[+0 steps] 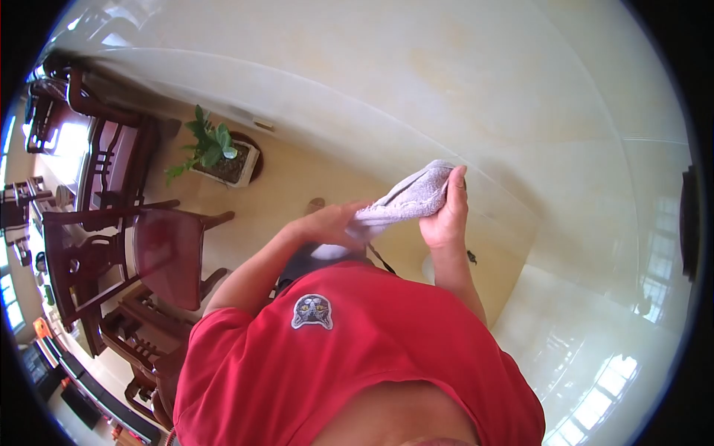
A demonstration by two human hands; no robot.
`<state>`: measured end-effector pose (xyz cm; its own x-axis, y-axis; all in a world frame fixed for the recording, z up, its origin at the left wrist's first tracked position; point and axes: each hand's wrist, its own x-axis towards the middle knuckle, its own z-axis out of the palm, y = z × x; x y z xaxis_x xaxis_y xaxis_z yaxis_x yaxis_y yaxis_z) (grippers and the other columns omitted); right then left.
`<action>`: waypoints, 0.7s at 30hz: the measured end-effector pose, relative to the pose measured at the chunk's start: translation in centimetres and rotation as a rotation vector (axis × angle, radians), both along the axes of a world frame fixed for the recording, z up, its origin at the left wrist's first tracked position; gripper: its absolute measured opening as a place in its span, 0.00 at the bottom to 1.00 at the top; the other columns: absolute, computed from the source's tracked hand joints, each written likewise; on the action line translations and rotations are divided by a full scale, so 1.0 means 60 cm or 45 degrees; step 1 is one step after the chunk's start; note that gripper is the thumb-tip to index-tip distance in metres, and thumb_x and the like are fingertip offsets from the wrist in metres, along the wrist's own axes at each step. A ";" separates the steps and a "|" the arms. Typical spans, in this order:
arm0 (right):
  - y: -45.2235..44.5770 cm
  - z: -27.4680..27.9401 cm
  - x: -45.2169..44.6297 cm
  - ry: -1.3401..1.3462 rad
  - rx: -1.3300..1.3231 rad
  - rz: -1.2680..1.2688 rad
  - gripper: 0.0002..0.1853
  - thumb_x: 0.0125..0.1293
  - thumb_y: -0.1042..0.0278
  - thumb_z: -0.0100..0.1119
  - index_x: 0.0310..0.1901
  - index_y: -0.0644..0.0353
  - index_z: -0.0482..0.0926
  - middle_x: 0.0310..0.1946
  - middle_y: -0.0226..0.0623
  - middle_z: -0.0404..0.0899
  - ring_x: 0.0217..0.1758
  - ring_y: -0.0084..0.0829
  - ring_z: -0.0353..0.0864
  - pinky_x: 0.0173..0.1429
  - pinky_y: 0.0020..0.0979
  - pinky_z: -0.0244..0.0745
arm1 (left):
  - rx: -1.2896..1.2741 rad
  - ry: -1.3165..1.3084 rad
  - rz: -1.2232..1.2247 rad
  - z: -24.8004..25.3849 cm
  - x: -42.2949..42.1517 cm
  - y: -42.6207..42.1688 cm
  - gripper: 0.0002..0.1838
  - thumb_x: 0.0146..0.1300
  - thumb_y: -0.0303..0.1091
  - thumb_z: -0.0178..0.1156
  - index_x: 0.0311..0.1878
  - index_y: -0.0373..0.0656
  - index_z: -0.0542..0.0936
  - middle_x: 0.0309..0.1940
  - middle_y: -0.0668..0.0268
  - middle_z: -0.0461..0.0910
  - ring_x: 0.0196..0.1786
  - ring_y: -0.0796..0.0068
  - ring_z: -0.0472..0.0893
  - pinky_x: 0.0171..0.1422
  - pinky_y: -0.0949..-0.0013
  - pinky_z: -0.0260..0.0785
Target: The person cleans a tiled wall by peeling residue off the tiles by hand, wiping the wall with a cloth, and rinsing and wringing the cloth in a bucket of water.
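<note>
**Pale purple towel (407, 202) on the slant, gripped at both ends**

Here it is, out in front of my red shirt (387, 320), folded into a thick, fuzzy strip. The long axis runs diagonally: one end low on my left, the other up and out to my right. My left hand (335, 225) is clamped on the lower end, coming in from the side, some of its fingers hidden. My right hand (446, 219) is clamped round the upper end, thumb upward along the edge, the other fingers mostly behind the fabric. So the towel bridges the gap between them, and the right is the hand nearer the pale wall (483, 82). Does the cloth touch that wall? I can't tell. Off left, a potted plant (214, 151) stands on the floor (286, 178); closer on that side, a dark red wooden chair (169, 256).
</note>
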<state>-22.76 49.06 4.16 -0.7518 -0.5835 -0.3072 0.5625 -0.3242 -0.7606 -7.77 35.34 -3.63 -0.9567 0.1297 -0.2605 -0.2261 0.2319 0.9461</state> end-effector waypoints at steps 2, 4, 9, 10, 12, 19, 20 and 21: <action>0.007 -0.006 -0.003 0.035 -0.126 0.093 0.19 0.67 0.47 0.48 0.42 0.56 0.73 0.37 0.28 0.76 0.43 0.26 0.75 0.50 0.35 0.70 | 0.203 -0.030 0.250 -0.020 0.001 0.015 0.34 0.50 0.34 0.62 0.63 0.44 0.65 0.51 0.54 0.75 0.54 0.58 0.74 0.57 0.63 0.67; 0.010 -0.010 -0.002 0.074 -0.150 0.069 0.20 0.68 0.47 0.46 0.46 0.57 0.73 0.41 0.30 0.77 0.47 0.28 0.75 0.55 0.36 0.68 | -0.088 -0.059 0.408 -0.030 0.010 0.018 0.31 0.51 0.31 0.59 0.61 0.45 0.67 0.49 0.51 0.75 0.52 0.53 0.75 0.54 0.61 0.68; -0.017 0.031 -0.008 0.295 -0.301 0.102 0.24 0.69 0.47 0.43 0.52 0.60 0.71 0.52 0.36 0.74 0.57 0.34 0.70 0.64 0.40 0.60 | -0.401 -0.148 0.846 -0.091 0.050 0.002 0.19 0.58 0.34 0.55 0.54 0.47 0.74 0.36 0.50 0.79 0.39 0.55 0.79 0.43 0.61 0.71; -0.020 0.025 -0.014 0.428 -0.275 0.084 0.25 0.69 0.46 0.41 0.54 0.59 0.71 0.53 0.35 0.73 0.59 0.35 0.68 0.66 0.41 0.56 | -0.243 -0.174 1.040 -0.095 0.048 -0.008 0.17 0.59 0.32 0.55 0.53 0.46 0.75 0.36 0.51 0.79 0.38 0.57 0.80 0.41 0.64 0.72; -0.047 0.025 -0.020 0.744 -0.419 0.063 0.25 0.70 0.48 0.41 0.56 0.62 0.69 0.57 0.36 0.70 0.61 0.35 0.66 0.68 0.41 0.54 | 0.167 0.088 1.463 -0.075 0.033 -0.031 0.16 0.62 0.31 0.51 0.54 0.43 0.73 0.37 0.58 0.78 0.40 0.66 0.79 0.41 0.69 0.72; -0.265 0.138 -0.014 2.534 -0.028 -0.267 0.20 0.51 0.63 0.64 0.45 0.62 0.76 0.43 0.40 0.76 0.48 0.44 0.73 0.52 0.42 0.69 | 0.859 1.053 1.941 0.044 -0.114 -0.089 0.27 0.66 0.32 0.52 0.62 0.48 0.50 0.56 0.59 0.62 0.56 0.68 0.68 0.58 0.64 0.67; -0.297 0.130 -0.018 2.700 0.066 -0.151 0.20 0.55 0.64 0.59 0.50 0.61 0.74 0.46 0.38 0.75 0.49 0.38 0.73 0.53 0.40 0.70 | 0.922 1.036 1.945 0.025 -0.132 -0.087 0.30 0.64 0.33 0.56 0.63 0.50 0.49 0.55 0.61 0.63 0.54 0.70 0.68 0.55 0.68 0.66; -0.316 0.113 -0.015 2.830 0.171 0.008 0.23 0.55 0.67 0.57 0.54 0.58 0.72 0.46 0.36 0.75 0.49 0.36 0.75 0.53 0.38 0.71 | 0.841 0.908 1.944 0.004 -0.144 -0.080 0.30 0.64 0.35 0.55 0.62 0.47 0.50 0.57 0.59 0.61 0.53 0.69 0.70 0.54 0.67 0.68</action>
<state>-23.69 30.08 10.93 0.1559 -0.6413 0.7513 -0.9723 -0.2336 0.0024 -16.40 30.54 -3.37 -0.2129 -0.9748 -0.0663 0.5896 -0.1823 0.7868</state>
